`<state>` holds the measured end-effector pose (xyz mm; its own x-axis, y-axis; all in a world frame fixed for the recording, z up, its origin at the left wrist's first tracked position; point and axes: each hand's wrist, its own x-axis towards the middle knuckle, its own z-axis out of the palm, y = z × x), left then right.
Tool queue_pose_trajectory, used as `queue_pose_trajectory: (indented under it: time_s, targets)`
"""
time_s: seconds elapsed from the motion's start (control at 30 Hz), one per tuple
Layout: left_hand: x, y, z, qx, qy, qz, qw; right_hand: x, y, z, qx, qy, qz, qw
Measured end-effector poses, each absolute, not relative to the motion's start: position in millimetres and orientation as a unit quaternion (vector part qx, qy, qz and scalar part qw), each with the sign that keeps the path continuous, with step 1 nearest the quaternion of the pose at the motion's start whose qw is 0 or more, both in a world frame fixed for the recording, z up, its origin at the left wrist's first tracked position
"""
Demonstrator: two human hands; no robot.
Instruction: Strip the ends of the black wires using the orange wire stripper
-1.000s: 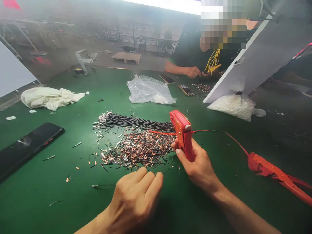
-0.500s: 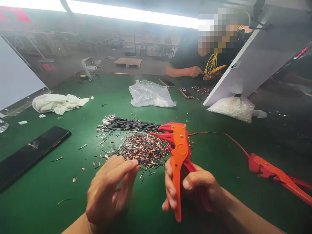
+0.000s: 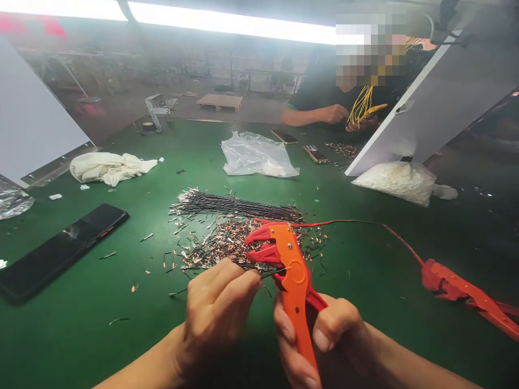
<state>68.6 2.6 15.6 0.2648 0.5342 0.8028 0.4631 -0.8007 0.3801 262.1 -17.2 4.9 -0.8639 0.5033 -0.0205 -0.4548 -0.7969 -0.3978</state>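
My right hand (image 3: 324, 329) is wrapped round the handles of an orange and red wire stripper (image 3: 298, 270), its red jaws pointing left. Between its fingertips my left hand (image 3: 225, 302) pinches a thin black wire (image 3: 275, 272), which reaches to the notch below the stripper's jaws. Behind the tool lies a heap of short black and copper wire scraps (image 3: 214, 243). A bundle of longer black wires (image 3: 239, 205) with silvery left ends rests just beyond the heap.
A second wire stripper (image 3: 466, 289) lies at right, near a red cord (image 3: 352, 220). At left are a black phone (image 3: 65, 248) and white cloth (image 3: 107, 167). Clear plastic (image 3: 257, 156) and a filled bag (image 3: 399, 181) lie farther back. A co-worker's hand (image 3: 336, 114) is near yellow wires (image 3: 360, 108).
My left hand has moved right and closed its fingertips on a wire, bringing it to the stripper. The stripper has tilted to the left and come lower.
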Motion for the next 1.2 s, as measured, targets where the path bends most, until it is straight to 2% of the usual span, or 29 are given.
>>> queue_pose_trajectory:
  time_s: [0.2, 0.33, 0.47, 0.77, 0.93, 1.07, 1.2]
  targets:
    - [75, -3, 17, 0.812, 0.308, 0.490, 0.079, 257, -25, -7, -0.132, -0.239, 0.903, 0.331]
    - [86, -13, 23, 0.860, 0.253, 0.439, 0.058, 264, -20, -6, -0.241, -0.313, 0.861, 0.319]
    - [90, -18, 26, 0.874, 0.288, 0.390, 0.026, 265, -19, 1, -0.287, -0.305, 0.857, 0.299]
    - [83, -20, 14, 0.865, 0.376, 0.318, 0.099, 254, -16, -3, -0.251, -0.284, 0.862, 0.337]
    - [76, -13, 12, 0.858, 0.307, 0.396, 0.113, 257, -13, 7, -0.219, -0.246, 0.881, 0.341]
    - [73, -7, 16, 0.825, 0.311, 0.437, 0.181, 260, -14, 7, -0.166, -0.229, 0.901, 0.329]
    - [72, -4, 17, 0.810, 0.333, 0.455, 0.159, 260, -19, 0, -0.108, -0.204, 0.926, 0.298]
